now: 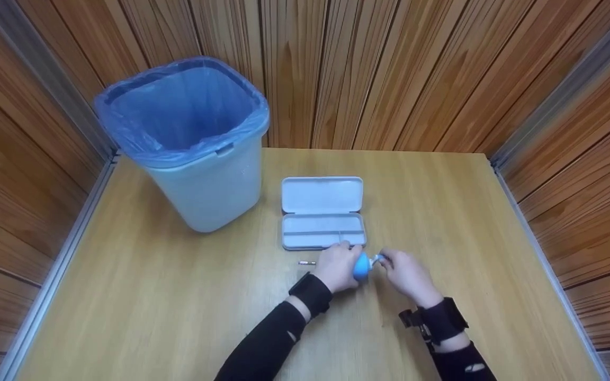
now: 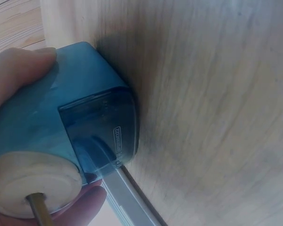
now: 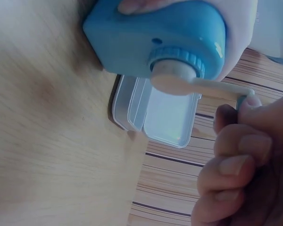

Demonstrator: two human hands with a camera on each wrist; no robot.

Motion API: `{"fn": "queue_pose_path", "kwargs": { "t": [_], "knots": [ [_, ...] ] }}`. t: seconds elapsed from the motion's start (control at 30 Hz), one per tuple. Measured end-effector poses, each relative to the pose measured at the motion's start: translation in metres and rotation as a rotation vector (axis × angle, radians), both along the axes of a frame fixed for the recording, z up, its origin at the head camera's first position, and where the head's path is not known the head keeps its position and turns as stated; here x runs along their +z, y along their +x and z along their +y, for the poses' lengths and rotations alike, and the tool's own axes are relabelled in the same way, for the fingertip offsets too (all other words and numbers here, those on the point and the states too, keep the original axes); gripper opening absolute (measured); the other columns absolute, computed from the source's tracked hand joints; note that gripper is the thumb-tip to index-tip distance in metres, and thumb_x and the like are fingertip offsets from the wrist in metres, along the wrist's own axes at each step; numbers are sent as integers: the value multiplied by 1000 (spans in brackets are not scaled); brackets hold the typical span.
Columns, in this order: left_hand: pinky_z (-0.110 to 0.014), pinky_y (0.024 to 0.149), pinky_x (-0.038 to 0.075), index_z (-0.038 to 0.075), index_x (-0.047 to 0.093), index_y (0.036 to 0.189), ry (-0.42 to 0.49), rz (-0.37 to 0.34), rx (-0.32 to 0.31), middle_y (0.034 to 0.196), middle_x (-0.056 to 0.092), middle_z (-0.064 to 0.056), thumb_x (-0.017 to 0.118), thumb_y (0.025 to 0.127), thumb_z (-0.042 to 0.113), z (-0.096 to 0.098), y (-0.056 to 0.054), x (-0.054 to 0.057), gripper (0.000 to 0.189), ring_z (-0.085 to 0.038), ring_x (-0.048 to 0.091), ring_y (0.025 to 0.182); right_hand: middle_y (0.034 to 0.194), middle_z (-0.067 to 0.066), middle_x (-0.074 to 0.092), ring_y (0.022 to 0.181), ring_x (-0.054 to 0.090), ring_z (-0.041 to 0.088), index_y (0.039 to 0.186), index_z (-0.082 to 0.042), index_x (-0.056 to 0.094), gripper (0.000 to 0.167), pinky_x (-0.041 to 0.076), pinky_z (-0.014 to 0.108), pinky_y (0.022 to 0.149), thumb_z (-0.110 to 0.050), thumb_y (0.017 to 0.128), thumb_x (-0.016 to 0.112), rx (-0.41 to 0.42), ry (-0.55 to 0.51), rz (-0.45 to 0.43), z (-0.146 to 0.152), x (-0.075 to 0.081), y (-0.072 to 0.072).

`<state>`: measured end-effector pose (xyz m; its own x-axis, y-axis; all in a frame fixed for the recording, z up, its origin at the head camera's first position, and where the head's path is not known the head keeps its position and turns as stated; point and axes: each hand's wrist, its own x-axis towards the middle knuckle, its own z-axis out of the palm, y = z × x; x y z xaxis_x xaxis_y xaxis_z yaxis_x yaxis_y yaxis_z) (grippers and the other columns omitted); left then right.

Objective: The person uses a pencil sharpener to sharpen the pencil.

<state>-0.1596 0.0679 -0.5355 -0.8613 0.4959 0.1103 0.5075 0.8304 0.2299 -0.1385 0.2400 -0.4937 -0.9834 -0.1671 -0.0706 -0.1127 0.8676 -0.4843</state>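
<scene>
A blue crank pencil sharpener (image 1: 361,266) is gripped by my left hand (image 1: 338,266), fingers wrapped round its body. In the left wrist view, its dark see-through shavings drawer (image 2: 106,134) faces the table side. A pencil (image 2: 40,209) sticks out of the hole in its pale round front. My right hand (image 1: 410,275) pinches the knob at the end of the white crank arm (image 3: 217,87) between thumb and forefinger; its other fingers are curled. Just behind the sharpener lies an open, pale pencil case (image 1: 322,194), its lid tilted back and its tray divided into compartments.
A pale bin (image 1: 215,185) lined with a blue bag (image 1: 254,114) stands at the back left. Wood-plank walls (image 1: 326,74) enclose the wooden table (image 1: 151,301) at the back and on both sides.
</scene>
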Motion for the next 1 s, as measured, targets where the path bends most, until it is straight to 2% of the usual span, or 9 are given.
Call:
{"fn": "queue_pose_path", "kwargs": {
  "t": [0.17, 0.4, 0.67, 0.9, 1.0],
  "knots": [
    [-32, 68, 54, 15, 63, 117, -2, -7, -1, 101, 68, -4, 89, 64, 39, -1, -1, 1, 64, -21, 66, 85, 87, 16, 70, 72, 61, 22, 95, -1, 66, 9, 53, 40, 67, -2, 92, 58, -6, -22, -1, -1, -3, -12],
    [-32, 70, 54, 15, 63, 120, 3, -50, -3, 103, 68, -5, 88, 66, 38, 0, 0, 2, 64, -21, 65, 87, 79, 11, 64, 68, 56, 22, 93, -2, 65, 11, 48, 37, 63, -7, 96, 55, -2, 1, -10, 0, -9, -26],
    [-32, 67, 55, 16, 63, 120, -21, 7, 8, 101, 68, -3, 88, 64, 42, -1, 1, 2, 66, -21, 66, 84, 80, 11, 63, 70, 54, 23, 94, -1, 64, 11, 46, 38, 64, -6, 96, 54, -2, -3, -22, -1, -17, -36],
    [-32, 70, 55, 16, 62, 121, -17, -42, 7, 103, 68, -4, 88, 66, 41, -1, 0, 4, 65, -21, 66, 87, 84, 12, 65, 75, 58, 24, 97, -1, 65, 14, 49, 40, 69, -7, 97, 52, -31, -22, -119, -1, -29, -45],
    [-33, 68, 55, 16, 62, 119, -10, -34, 10, 103, 68, -4, 88, 66, 41, -1, 1, 4, 64, -21, 65, 87, 84, 12, 65, 77, 59, 24, 96, -2, 64, 14, 50, 42, 72, -8, 98, 51, -32, -14, -159, -1, -39, -47]
  ]
}}
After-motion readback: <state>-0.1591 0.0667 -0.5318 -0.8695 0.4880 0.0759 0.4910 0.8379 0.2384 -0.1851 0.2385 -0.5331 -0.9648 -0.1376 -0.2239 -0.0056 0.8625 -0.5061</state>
